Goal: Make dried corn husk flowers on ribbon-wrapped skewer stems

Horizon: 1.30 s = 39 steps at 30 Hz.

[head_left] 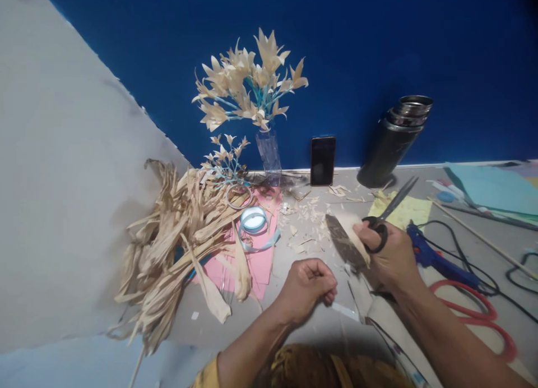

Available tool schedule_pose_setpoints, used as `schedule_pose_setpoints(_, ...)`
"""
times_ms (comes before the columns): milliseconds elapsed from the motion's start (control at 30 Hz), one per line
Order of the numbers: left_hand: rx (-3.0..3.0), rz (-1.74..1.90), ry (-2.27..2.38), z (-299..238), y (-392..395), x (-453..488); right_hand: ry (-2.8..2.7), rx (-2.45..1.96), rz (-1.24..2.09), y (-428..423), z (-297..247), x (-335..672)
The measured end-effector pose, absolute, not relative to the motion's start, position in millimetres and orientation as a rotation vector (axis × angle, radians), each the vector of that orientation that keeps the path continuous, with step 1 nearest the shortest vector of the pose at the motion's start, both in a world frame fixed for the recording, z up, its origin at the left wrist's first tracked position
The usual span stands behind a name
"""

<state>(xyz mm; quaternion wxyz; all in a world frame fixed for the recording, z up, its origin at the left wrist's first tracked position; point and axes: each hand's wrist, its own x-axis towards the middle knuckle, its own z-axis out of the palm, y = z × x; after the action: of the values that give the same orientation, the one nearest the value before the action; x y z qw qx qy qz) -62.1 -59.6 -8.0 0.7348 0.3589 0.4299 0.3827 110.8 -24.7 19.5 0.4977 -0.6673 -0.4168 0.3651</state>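
My right hand (393, 256) is closed around black-handled scissors (397, 200), blades pointing up and away to the right. Between its thumb and fingers there is also a pale piece of corn husk (355, 234). Left of that hand, my left hand (309, 287) hovers low over the table with curled fingers; whatever they may hold is hidden. Small husk scraps (309, 220) lie scattered beyond both hands. A large heap of dried corn husks (168, 253) fills the left side, partly over a pink sheet (263, 264) that bears a roll of light blue ribbon (254, 220).
Husk flowers (252, 79) stand in a clear vase (269, 152) by the blue wall. A phone (323, 161) and a dark flask (393, 144) are at the back. On the right lie a blue glue gun (441, 262) with its cord, red-handled scissors (483, 306) and a stick (483, 239).
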Motion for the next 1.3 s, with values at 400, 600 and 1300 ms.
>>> schedule_pose_setpoints(400,0.865,0.914,0.988,9,-51,-53,-1.13,-1.439,1.148,-41,11,96)
schedule_pose_setpoints(600,0.762,0.909,0.886,5,-56,-59,-1.072,-1.402,1.25,-40,16,94)
schedule_pose_setpoints(1300,0.777,0.909,0.865,2,-50,-60,-1.115,-1.488,1.161,-38,17,94)
